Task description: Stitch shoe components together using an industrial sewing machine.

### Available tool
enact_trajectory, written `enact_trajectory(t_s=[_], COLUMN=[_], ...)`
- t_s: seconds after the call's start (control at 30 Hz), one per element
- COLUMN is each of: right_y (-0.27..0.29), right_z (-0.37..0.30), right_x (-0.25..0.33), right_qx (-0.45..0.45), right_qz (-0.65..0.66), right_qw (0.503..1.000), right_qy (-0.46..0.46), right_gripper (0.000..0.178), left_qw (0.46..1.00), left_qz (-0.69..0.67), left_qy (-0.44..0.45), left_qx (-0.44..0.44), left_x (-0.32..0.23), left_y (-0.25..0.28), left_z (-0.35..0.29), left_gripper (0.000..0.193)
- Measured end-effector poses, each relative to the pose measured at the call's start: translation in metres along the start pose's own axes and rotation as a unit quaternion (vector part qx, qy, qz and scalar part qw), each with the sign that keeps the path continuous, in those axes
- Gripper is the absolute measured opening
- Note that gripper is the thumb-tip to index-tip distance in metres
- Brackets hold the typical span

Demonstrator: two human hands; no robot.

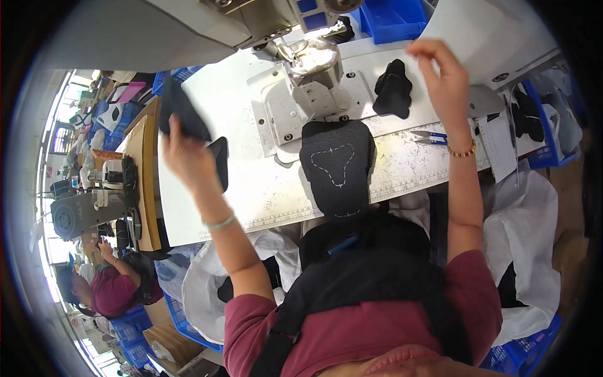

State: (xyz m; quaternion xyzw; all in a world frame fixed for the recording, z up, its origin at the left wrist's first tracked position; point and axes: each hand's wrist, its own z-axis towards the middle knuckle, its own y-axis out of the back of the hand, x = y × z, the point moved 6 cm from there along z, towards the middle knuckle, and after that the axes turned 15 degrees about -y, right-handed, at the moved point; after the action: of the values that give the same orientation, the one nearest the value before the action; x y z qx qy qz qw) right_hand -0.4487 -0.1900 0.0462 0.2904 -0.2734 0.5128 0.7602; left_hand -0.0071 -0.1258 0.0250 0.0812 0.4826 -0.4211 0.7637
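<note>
My left hand [188,156], blurred by motion, grips a dark fabric piece [182,112] over the left part of the white sewing table [245,210]. Beneath that hand another black piece [219,162] lies partly hidden. At the table's front edge, in the middle, rests a black fabric panel [337,164] with white dashed markings, its lower end reaching over the edge toward me. My right hand [445,78] is raised on the right with loosely bent fingers, and nothing shows in them. Left of it lie black scalloped pieces [394,89].
The sewing machine head [311,60] stands above its metal plate at the back centre. Blue-handled thread snips [431,137] lie on the right. Blue bins [392,22] and white sacks [524,251] surround the table. Another person [116,286] sits far left.
</note>
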Motion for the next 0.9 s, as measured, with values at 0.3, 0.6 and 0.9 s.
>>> enact_trajectory(t_s=[0.3,0.6,0.9], right_y=[-0.021,-0.031,-0.02], right_z=[-0.067,-0.074,-0.08], right_x=[-0.051,-0.041,-0.012], right_qx=[0.222,0.169,0.142], right_qz=[-0.154,-0.181,0.074], right_qw=[0.937,0.961,0.961], right_qy=[-0.222,-0.123,-0.224], right_gripper=[0.04,0.02,0.01], left_qw=[0.685,0.792,0.815], left_qz=[0.683,0.403,0.4], left_qy=[-0.233,-0.069,-0.063], left_qx=[0.101,0.454,0.415], left_x=[-0.006,-0.051,-0.048], left_y=[0.069,-0.08,-0.075], left_z=[-0.06,-0.184,-0.185], left_gripper=[0.032,0.051,0.046])
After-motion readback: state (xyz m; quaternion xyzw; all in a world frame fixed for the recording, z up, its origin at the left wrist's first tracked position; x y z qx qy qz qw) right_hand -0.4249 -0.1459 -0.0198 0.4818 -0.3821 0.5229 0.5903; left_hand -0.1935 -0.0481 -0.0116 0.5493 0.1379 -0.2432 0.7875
